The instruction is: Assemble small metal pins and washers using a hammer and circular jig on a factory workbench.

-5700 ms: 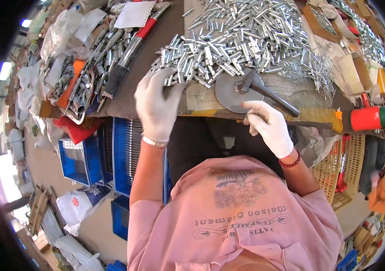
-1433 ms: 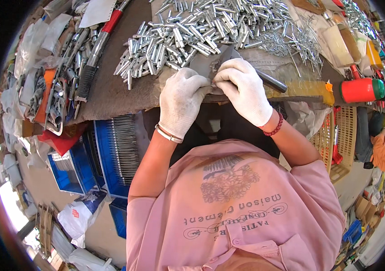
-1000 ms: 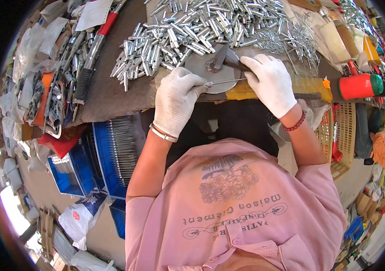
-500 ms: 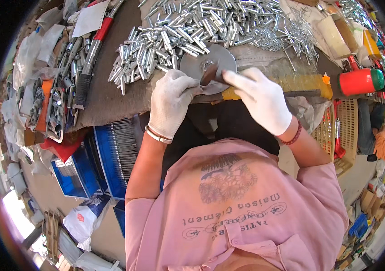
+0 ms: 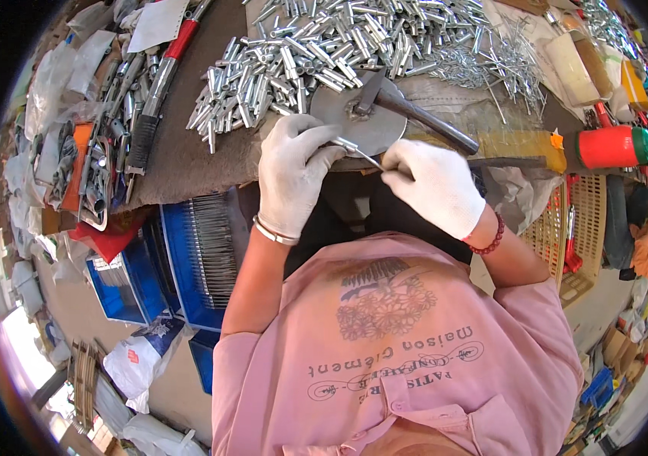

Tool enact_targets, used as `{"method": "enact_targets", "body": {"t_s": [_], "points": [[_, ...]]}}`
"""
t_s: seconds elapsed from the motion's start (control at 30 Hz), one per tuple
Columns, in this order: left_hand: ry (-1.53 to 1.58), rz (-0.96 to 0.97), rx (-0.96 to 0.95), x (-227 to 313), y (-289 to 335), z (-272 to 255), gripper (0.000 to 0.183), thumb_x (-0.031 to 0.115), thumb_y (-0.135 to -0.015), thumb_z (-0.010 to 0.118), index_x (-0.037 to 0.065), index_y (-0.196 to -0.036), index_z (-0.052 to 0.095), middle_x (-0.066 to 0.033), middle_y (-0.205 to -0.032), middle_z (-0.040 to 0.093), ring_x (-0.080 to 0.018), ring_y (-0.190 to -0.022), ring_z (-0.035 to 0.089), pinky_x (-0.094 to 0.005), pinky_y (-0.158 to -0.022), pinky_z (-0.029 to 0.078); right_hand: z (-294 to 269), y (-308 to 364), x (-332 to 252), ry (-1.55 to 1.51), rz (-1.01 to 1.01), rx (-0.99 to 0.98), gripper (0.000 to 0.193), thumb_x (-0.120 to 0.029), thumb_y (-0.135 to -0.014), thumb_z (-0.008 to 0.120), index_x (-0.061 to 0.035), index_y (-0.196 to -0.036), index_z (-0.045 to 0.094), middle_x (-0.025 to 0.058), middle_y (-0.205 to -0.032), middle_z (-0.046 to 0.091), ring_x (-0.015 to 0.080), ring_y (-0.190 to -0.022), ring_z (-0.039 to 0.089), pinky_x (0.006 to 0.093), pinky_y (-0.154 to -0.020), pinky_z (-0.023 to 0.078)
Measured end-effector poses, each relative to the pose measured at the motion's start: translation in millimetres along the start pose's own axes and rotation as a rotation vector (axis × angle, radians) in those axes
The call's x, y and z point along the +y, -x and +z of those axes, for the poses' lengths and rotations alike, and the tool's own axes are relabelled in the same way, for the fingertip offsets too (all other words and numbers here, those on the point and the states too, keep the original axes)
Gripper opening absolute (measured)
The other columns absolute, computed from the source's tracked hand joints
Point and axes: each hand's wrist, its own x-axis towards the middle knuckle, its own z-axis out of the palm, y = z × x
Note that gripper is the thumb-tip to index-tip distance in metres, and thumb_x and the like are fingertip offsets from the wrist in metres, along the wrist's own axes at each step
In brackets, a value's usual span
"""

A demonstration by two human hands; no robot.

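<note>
Silver tubular sleeve (image 5: 346, 144) with a thin metal rod (image 5: 370, 159) extending from it, seen in the head view at the near-left edge of a round grey disc (image 5: 386, 131). The gloved left hand (image 5: 293, 171), nearer the sleeve, pinches it between closed fingertips; the long axis slants down rightward to the gloved right hand (image 5: 436, 185), whose curled fingers appear closed on the rod's end, near the disc's near-right edge

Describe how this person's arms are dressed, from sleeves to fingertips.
The left sleeve and right sleeve are short and pink, leaving both forearms bare. The left glove and right glove are white and close-fitting, ending at the wrists. A pale, smooth bangle circles the left wrist; a dark red beaded bracelet circles the right.
</note>
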Motion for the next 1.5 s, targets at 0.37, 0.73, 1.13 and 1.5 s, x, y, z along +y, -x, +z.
{"method": "enact_targets", "body": {"t_s": [0.37,0.73,1.13,1.5], "points": [[0.535,-0.837,-0.073,48,32,12,0.057,-0.001,-0.101,0.061,0.002,-0.156,0.045,-0.0058,-0.088,0.074,-0.0067,-0.060,0.060,-0.0224,-0.052,0.047,10,10,-19,-0.757,0.413,-0.351,0.021,-0.010,-0.092,0.067,-0.0023,-0.112,0.066,-0.0014,-0.075,0.060,0.0055,-0.064,0.053,0.0240,-0.059,0.043],[0.678,-0.755,0.316,33,62,-33,0.060,-0.001,-0.087,0.073,-0.001,-0.143,0.051,-0.0075,-0.100,0.068,-0.0124,-0.089,0.066,-0.0277,-0.078,0.055,34,1,-38,-0.574,0.115,-0.311,0.058,-0.002,-0.093,0.066,-0.0072,-0.149,0.054,0.0045,-0.089,0.067,0.0113,-0.076,0.063,0.0291,-0.074,0.054],[-0.440,-1.360,0.931,-180,381,-141,0.051,0.016,-0.083,0.076,0.004,-0.132,0.066,-0.0179,-0.117,0.075,-0.0292,-0.111,0.073,-0.0370,-0.099,0.054,28,-21,-19,-0.549,0.095,0.086,0.050,-0.004,-0.103,0.053,0.0015,-0.152,0.052,0.0011,-0.086,0.058,0.0044,-0.063,0.045,0.0200,-0.064,0.043],[-0.721,-1.633,0.609,-277,502,-178,0.040,0.012,-0.089,0.062,0.005,-0.127,0.072,-0.0243,-0.124,0.074,-0.0399,-0.120,0.069,-0.0434,-0.104,0.052,30,-21,-17,-0.578,0.098,0.086,0.048,-0.003,-0.103,0.053,0.0022,-0.151,0.053,0.0020,-0.087,0.060,0.0042,-0.063,0.045,0.0208,-0.061,0.043]]}}
